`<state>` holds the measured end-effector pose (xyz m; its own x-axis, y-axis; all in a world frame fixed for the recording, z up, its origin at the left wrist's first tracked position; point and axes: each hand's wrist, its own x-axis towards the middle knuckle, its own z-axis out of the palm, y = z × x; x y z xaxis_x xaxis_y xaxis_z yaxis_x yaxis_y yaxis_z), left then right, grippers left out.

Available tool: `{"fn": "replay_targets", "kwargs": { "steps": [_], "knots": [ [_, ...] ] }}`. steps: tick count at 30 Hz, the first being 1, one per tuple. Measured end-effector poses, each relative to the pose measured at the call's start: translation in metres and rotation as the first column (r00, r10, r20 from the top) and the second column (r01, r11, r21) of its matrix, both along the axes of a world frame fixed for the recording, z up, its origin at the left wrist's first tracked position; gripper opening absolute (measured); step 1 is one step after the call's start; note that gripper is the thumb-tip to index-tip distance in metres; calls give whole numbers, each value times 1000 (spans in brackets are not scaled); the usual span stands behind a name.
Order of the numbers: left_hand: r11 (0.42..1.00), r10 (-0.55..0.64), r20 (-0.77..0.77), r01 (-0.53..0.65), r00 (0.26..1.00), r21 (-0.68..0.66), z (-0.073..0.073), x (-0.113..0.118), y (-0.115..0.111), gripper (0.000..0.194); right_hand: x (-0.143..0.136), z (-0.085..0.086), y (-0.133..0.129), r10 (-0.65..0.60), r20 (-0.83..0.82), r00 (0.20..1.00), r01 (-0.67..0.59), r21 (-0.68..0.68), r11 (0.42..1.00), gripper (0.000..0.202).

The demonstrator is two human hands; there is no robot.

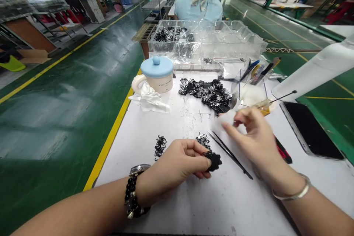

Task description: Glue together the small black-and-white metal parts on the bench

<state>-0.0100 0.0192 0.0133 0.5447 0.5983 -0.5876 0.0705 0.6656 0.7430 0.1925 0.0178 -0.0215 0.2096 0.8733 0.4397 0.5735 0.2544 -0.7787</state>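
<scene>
My left hand (190,160) pinches a small flat black part with a jagged edge (214,161) between thumb and fingers. My right hand (253,134) is raised to the right of it, fingers curled together. A blurred white patch shows at its fingertips, and I cannot make out what it is. Black tweezers (240,165) lie on the table between the hands. Just beyond my left hand is a little heap of shiny metal pieces (203,140). Left of that lie small black hooked pieces (160,146). A larger pile of black parts (215,94) sits farther back.
A lidded mug (162,81) and crumpled tissue (152,99) stand back left. Clear divided trays (193,49) line the far edge. On the right are a pen holder (250,84), a phone (312,129), a red-and-black tool (283,151) and a white cylindrical object (315,68). A person (197,5) sits beyond.
</scene>
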Motion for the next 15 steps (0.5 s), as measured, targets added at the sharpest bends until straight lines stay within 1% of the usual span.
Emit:
{"fn": "replay_targets", "kwargs": {
  "steps": [2,3,5,6,7,8,9,10,11,12,13,15],
  "knots": [
    [1000,7,4,-7,1000,6,1,0,-1,16,-6,-7,6,14,98,995,-9,-59,998,25],
    [1000,12,4,-12,1000,8,2,0,-2,16,-7,-9,8,15,135,991,-5,-67,998,26],
    [1000,23,1,-23,1000,10,4,1,-2,17,-5,-7,8,6,197,980,4,-49,999,30],
    [1000,26,-1,-26,1000,11,4,1,-2,17,0,-3,7,-19,224,974,24,-20,1000,32],
    [1000,27,-1,-27,1000,13,5,0,-2,16,6,2,5,-73,245,967,67,31,997,34],
    [1000,27,1,-27,1000,15,5,0,-1,16,15,8,3,-158,257,953,136,102,985,36],
    [999,27,3,-27,1000,18,5,0,-1,16,25,14,1,-262,258,930,220,180,959,37],
    [999,26,5,-26,1000,22,4,0,-1,17,35,19,0,-384,241,891,319,268,909,41],
    [999,26,8,-26,1000,24,4,0,-1,17,46,23,-1,-477,227,849,394,329,858,48],
    [999,26,9,-26,1000,25,4,0,-1,17,56,26,0,-530,228,817,436,357,826,52],
    [999,25,8,-26,1000,27,3,0,-1,17,65,27,2,-548,246,799,450,358,818,48],
    [999,26,5,-26,1000,27,3,0,-1,17,77,25,8,-550,295,782,451,341,825,32]
  ]
}}
